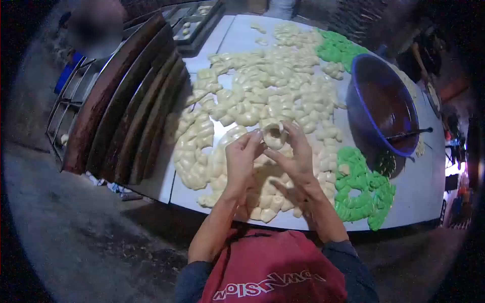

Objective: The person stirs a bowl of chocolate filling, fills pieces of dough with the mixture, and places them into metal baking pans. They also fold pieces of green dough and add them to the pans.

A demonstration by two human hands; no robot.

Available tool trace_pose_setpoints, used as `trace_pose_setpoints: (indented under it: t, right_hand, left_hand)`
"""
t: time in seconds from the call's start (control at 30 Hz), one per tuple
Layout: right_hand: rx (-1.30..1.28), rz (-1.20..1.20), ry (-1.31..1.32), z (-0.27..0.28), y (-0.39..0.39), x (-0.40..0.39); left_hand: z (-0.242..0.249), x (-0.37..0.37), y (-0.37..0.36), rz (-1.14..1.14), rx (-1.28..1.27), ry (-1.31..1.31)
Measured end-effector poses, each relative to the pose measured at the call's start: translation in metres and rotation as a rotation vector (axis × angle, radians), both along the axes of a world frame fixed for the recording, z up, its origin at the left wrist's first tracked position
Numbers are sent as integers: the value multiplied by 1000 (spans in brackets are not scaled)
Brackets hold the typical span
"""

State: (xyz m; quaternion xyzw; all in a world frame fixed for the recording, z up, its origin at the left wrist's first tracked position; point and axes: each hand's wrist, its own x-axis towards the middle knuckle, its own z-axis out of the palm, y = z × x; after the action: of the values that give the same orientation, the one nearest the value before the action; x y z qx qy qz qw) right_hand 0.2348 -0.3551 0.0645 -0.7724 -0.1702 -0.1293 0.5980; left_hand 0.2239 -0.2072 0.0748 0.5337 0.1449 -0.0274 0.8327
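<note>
Both hands hold one pale dough piece (274,142) up above the table, its rim opened into a cup with something brown inside. My left hand (241,155) pinches the left edge of the dough between thumb and fingers. On the other side, my right hand (297,157) has its fingers curled round the right edge. Below and beyond them, many pale dough pieces (247,108) lie crowded on the white table (422,187). Green dough pieces (356,189) lie to the right of my right hand.
A purple basin (353,113) with brown filling and a dark-handled tool (409,134) stands at the right. Large dark trays (124,106) lean in a row at the left. More green dough (338,48) lies at the back. A person (96,25) is at the upper left.
</note>
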Motion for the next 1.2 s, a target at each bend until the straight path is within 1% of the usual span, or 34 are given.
trace_pose_setpoints:
  t: [0.03, 0.1, 0.17, 0.27, 0.3, 0.37, 0.47, 0.57, 0.6, 0.67, 0.7, 0.73, 0.77, 0.83, 0.87, 0.9, 0.97, 1.0, 1.1, 1.13, 1.2]
  right_hand:
    - [-165, -49, -152, 3, 14, -2]
    - [-81, -59, 5, 3, 37, -10]
    - [12, -64, -15, -11, 53, -10]
    - [-15, -94, 32, -14, 73, -5]
    - [304, -56, 413, -3, 85, -10]
    - [210, 68, 385, -1, 84, -6]
    - [165, 230, 495, 6, 82, -6]
    - [-22, 350, 102, 12, 90, -12]
    - [-28, 348, 134, 16, 94, -15]
    - [30, 361, 57, 5, 94, -4]
    - [58, 366, 19, 3, 94, -1]
    - [14, 349, -40, 4, 94, -4]
    - [14, 290, -62, 7, 96, -7]
    - [14, 177, -109, 12, 109, -14]
    - [369, 161, -11, 10, 123, -22]
    - [410, 94, -58, 3, 131, -24]
    - [177, 130, -209, -2, 125, -19]
    - [161, 46, -321, 0, 130, -19]
    - [201, -93, -439, -9, 130, -15]
    - [151, -123, -489, -1, 130, -14]
    - [240, -86, -377, -6, 132, -13]
  left_hand:
    - [1, -4, 7, 14, 19, -32]
    - [15, -14, 17, 29, -11, 1]
    - [-2, -15, 30, 50, 241, -77]
    - [-7, -12, 51, 29, 144, -210]
    - [2, -13, 54, 41, 32, -120]
    - [13, -9, 72, -49, 41, -6]
    - [15, -6, 99, -131, 71, 25]
    - [16, -3, 117, -101, 70, 82]
    - [20, -7, 118, -102, 65, 50]
    - [30, -17, 115, -113, 53, -17]
    - [24, -19, 117, -167, 106, -158]
    - [20, -20, 119, -177, 55, -160]
    - [19, -22, 121, -185, 3, -161]
    - [16, -23, 125, -229, -8, -165]
    - [14, -23, 127, -248, -14, -168]
    - [12, -24, 127, -238, -3, -173]
    - [8, -29, 127, -226, 21, -176]
    - [13, -33, 126, -268, 72, -163]
    - [23, -46, 118, -264, 131, -277]
    - [21, -47, 114, -254, 240, -392]
    - [18, -45, 113, -211, 253, -414]
